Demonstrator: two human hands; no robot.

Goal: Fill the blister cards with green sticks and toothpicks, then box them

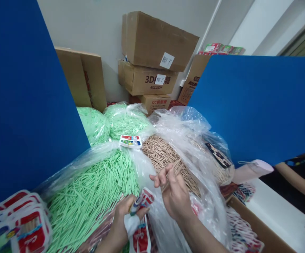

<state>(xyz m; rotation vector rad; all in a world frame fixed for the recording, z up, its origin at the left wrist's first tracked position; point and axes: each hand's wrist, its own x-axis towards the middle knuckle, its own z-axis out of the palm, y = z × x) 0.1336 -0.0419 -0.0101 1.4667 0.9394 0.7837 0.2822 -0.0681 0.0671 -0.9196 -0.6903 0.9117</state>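
My left hand (119,216) is closed around a small printed packet (146,198), white with red and blue print, bent in the grip. Between the fingers of my right hand (177,198) are several thin brown sticks (178,168), held above the open plastic bag of brown sticks (156,149). Left of that bag, loose green sticks (102,179) fill another clear bag. Below my left hand lies a red and white packet (141,237), partly hidden. Two flat packets (130,141) rest on the plastic between the bags.
A stack of filled packets (31,228) stands at the lower left. Blue partitions (23,105) rise on both sides. Cardboard boxes (163,42) are piled at the back. At right are an open carton (263,228) of packets, a pinkish cylindrical container (250,171) and another person's arm (297,181).
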